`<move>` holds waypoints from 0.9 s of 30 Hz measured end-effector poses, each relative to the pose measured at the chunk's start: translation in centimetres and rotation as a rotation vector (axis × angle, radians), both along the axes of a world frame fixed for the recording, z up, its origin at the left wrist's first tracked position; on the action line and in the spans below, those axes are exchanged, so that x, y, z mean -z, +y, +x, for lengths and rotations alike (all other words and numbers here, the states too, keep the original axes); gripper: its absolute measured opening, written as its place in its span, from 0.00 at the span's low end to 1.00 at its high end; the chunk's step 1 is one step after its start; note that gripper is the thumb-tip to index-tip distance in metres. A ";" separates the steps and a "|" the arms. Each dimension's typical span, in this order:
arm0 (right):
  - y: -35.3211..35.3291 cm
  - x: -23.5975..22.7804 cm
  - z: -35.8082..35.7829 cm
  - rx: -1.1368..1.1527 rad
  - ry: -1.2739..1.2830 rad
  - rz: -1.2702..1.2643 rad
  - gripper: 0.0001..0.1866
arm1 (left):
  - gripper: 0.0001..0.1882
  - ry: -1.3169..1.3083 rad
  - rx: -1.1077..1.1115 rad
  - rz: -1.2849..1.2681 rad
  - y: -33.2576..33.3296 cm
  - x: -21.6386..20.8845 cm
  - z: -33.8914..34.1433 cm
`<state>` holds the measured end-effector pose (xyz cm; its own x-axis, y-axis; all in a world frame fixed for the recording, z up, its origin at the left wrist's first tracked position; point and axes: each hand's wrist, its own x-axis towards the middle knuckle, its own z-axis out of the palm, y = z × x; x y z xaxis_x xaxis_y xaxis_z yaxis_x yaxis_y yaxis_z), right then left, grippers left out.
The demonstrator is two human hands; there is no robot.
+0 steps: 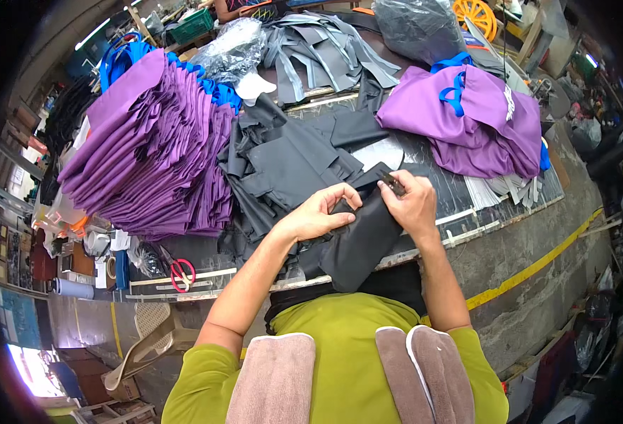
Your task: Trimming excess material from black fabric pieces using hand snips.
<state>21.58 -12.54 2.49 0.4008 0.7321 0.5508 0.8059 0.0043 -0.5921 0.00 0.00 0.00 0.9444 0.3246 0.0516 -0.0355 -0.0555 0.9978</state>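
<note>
A black fabric piece point(365, 244) hangs between my hands at the table's near edge, its lower end in front of my body. My left hand point(320, 213) is closed on its left side, thumb and fingers curled at the cloth. My right hand point(414, 206) pinches the upper right part of it and also has a small dark tool point(392, 184), which looks like thread snips, between the fingers. Just beyond my hands lies a loose heap of black fabric pieces point(283, 159). Part of the held cloth is hidden behind my left fingers.
Left of the heap stands a tall stack of purple fabric bags point(149, 152) with blue straps. At the right lies another purple bag pile point(467, 120). Grey strips point(322, 49) and clear plastic point(234, 49) are farther back. Red-handled scissors point(181, 275) rest near the front left edge.
</note>
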 end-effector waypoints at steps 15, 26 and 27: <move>-0.5 -3.8 -1.0 -0.171 0.157 -0.110 0.21 | 0.16 0.004 -0.097 -0.311 -0.6 -2.2 1.5; -2.0 -0.8 0.3 -0.177 -0.119 0.127 0.18 | 0.30 -0.026 -0.036 -0.341 -0.7 -2.0 1.5; -2.3 -1.1 0.6 -0.225 -0.188 0.144 0.16 | 0.30 -0.019 -0.017 -0.321 -0.4 -2.1 1.3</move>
<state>22.22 -14.84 3.63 0.1191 0.7002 0.7040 0.8706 0.2672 -0.4131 1.35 -0.42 2.13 0.9387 0.3425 -0.0384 -0.0560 0.2617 0.9635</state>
